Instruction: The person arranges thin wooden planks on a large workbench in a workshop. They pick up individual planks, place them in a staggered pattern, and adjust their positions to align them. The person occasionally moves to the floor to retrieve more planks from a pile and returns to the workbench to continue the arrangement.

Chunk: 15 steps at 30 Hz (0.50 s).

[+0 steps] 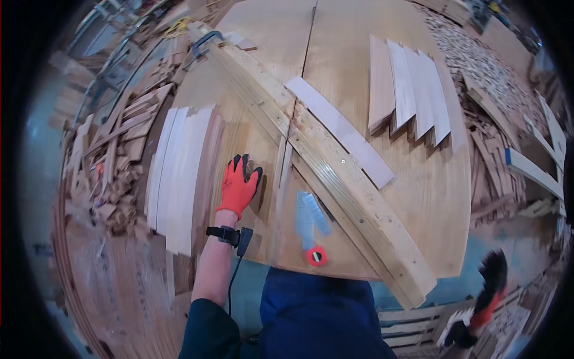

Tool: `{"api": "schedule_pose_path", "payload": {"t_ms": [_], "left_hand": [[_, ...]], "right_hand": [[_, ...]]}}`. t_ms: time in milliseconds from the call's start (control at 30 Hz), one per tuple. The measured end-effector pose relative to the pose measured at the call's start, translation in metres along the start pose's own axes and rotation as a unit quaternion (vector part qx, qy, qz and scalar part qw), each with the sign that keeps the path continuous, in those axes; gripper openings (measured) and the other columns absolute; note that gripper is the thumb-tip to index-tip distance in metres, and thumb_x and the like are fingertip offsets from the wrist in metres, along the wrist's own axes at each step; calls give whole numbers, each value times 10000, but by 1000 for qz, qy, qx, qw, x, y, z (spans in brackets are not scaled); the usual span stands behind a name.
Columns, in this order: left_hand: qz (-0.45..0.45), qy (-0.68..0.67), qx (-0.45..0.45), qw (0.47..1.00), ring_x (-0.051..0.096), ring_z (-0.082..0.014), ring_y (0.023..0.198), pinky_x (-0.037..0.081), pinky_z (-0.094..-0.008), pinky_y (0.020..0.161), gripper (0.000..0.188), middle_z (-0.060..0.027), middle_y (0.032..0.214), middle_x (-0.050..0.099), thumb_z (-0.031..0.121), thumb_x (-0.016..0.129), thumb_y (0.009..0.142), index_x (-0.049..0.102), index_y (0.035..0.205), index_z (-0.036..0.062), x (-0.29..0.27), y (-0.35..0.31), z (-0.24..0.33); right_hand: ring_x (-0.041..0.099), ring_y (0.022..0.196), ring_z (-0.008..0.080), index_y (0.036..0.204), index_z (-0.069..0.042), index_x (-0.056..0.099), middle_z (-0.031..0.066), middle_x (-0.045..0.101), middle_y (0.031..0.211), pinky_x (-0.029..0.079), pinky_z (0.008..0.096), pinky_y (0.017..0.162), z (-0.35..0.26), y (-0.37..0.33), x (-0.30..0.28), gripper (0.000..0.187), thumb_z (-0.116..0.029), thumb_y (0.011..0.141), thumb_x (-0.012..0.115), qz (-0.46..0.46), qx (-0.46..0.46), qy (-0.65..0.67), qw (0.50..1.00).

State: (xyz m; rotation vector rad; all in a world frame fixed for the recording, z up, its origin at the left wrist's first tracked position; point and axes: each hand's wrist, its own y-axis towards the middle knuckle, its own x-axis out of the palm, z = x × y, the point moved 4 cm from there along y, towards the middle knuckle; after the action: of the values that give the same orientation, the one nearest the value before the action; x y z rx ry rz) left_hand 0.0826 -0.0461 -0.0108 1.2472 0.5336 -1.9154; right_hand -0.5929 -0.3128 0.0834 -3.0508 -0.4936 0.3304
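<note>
My left hand (240, 185), in a red work glove with black fingertips, is over the wooden tabletop (412, 197), just right of a stack of pale boards (179, 167). Its fingers are apart, and nothing shows in them. Off the table's right edge, low in the view, is my right hand (492, 278), gloved in red and black and smeared by motion. Across the top runs a long wooden beam (353, 206) with screws in it. One pale board (344, 131) lies along its far side. Near the front edge sit a metal square (305, 218) and a round red object (316, 256).
A blue clamp (206, 43) grips the beam's far end. Several mitre-cut boards (412, 84) lie at the right of the table. Offcuts (113, 167) are heaped left of it, more scraps on the right. A slatted wooden pallet (412, 326) is at the lower right.
</note>
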Motion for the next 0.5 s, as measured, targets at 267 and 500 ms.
{"api": "schedule_pose_path", "payload": {"t_ms": [267,500], "left_hand": [[-41,11,69,997,277,-465,1438,222,-533,1182,744,-241,1561,343,537,631,880,468,1463,104,13,65,-22],[-67,8,67,996,205,-402,1488,133,-560,1200,771,-169,1614,274,548,630,877,409,1512,171,12,72,-24]], "right_hand": [[378,1429,230,1560,-44,300,128,389,1569,330,383,1120,-70,97,410,822,-356,906,688,-202,-87,79,972],[451,1348,374,1480,-57,411,194,484,1450,390,437,1114,-18,192,509,679,-321,905,660,-85,-197,-345,914]]}}
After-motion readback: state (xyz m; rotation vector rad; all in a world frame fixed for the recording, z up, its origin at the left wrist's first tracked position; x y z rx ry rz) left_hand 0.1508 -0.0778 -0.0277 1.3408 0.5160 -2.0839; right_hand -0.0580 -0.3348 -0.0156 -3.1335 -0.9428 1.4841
